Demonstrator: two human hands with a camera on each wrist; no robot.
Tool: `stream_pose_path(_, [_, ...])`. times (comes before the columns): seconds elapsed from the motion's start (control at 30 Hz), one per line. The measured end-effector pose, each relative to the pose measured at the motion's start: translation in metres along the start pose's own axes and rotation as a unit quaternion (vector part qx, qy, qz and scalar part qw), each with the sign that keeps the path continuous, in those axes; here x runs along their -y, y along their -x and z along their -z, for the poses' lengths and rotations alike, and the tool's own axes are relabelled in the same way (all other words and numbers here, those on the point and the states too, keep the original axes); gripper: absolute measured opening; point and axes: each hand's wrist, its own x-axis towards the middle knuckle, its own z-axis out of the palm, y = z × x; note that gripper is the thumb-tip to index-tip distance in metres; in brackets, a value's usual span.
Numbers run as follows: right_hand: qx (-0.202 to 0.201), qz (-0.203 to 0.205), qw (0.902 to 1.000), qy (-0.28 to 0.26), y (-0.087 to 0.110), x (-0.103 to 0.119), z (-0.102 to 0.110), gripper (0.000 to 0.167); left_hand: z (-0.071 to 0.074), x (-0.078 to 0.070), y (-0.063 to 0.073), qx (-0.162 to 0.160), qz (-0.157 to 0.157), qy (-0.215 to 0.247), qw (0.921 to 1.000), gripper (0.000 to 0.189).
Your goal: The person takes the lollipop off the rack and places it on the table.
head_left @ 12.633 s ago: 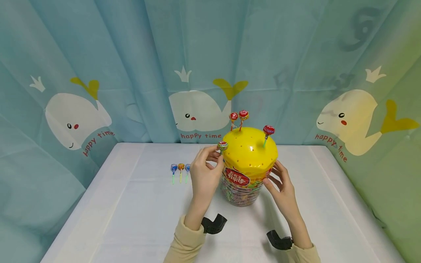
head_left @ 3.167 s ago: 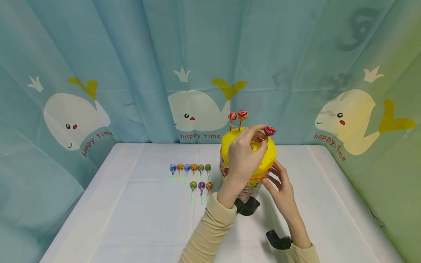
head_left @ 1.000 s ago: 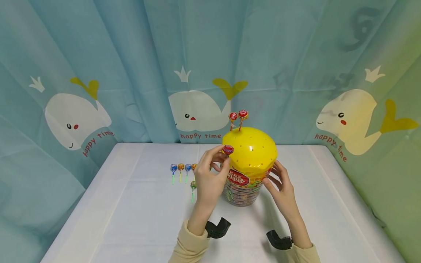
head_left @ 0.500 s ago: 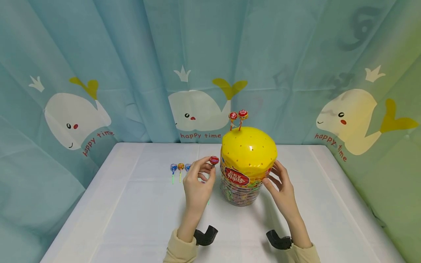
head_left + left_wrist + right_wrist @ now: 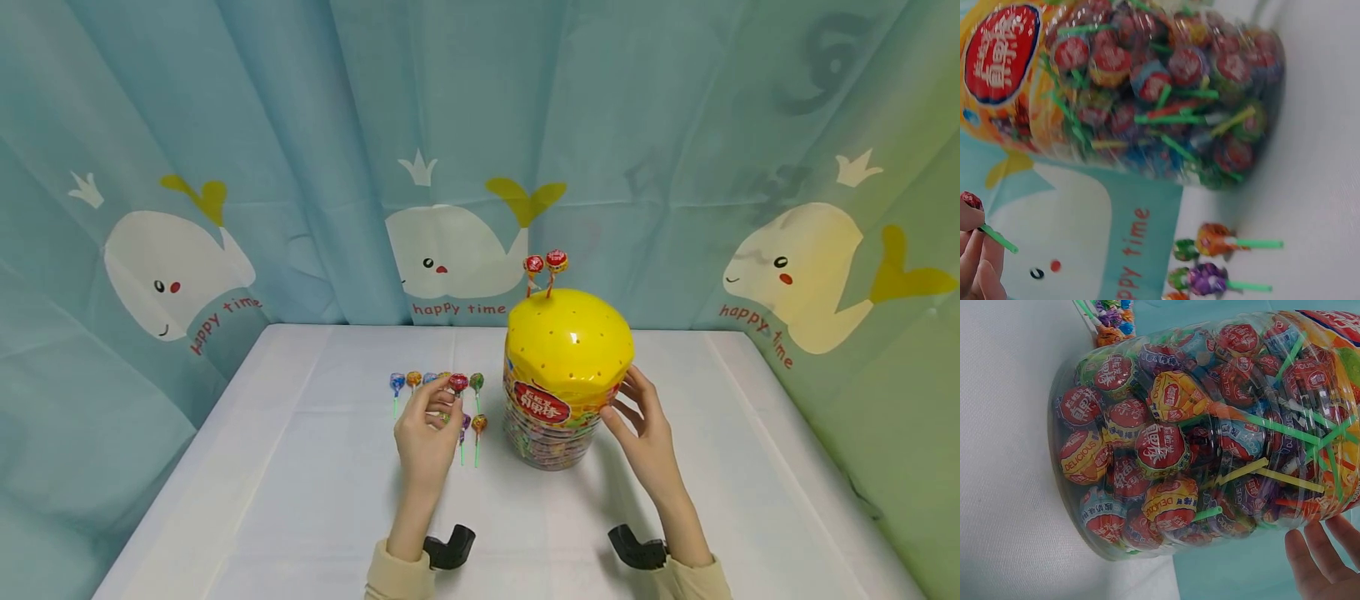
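My left hand (image 5: 426,433) pinches a red-wrapped lollipop (image 5: 458,382) over the rows of lollipops on the table; its green stick (image 5: 1000,239) shows in the left wrist view. A clear jar (image 5: 551,437) full of lollipops stands upright to the right, under a yellow domed lid (image 5: 570,337) with small holes. Two red-and-yellow lollipops (image 5: 557,260) stick up from the lid's far side. My right hand (image 5: 643,429) touches the jar's right side, fingertips and thumb near the lid; its fingers (image 5: 1304,556) look extended in the right wrist view.
Lollipops lie in two rows left of the jar: a blue one (image 5: 397,383), an orange one (image 5: 414,380) and a green one (image 5: 477,382) in the back row, another orange one (image 5: 478,424) in front. My left hand hides some. A whale-print curtain (image 5: 322,167) hangs behind the white table (image 5: 300,500).
The red lollipop has come out of the lid, and my left hand has carried it left and down over the rows, which have grown since the oldest frame. My right hand stays at the jar.
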Motion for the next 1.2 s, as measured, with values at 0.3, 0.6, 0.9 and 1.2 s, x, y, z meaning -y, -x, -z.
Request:
stream_pose_path(0.3, [0.000,-0.001,1.0000,-0.001,0.001,0.000,-0.001,0.067,0.012,0.024,-0.002,-0.011,0.053,-0.066,0.9964,0.029])
stream_pose_path(0.6, [-0.002,0.000,1.0000,-0.001,0.001,-0.001,0.000,0.067,0.018,0.049,-0.002,0.013,0.134,-0.109,0.9849,0.029])
stream_pose_path(0.9, [-0.002,0.005,1.0000,-0.003,0.001,-0.001,0.000,0.067,0.021,0.063,0.000,0.052,0.187,-0.136,0.9716,0.025])
stream_pose_path(1.2, [-0.002,0.003,1.0000,0.002,0.000,0.000,0.000,0.067,0.022,0.071,0.004,0.071,0.222,-0.153,0.9604,0.025])
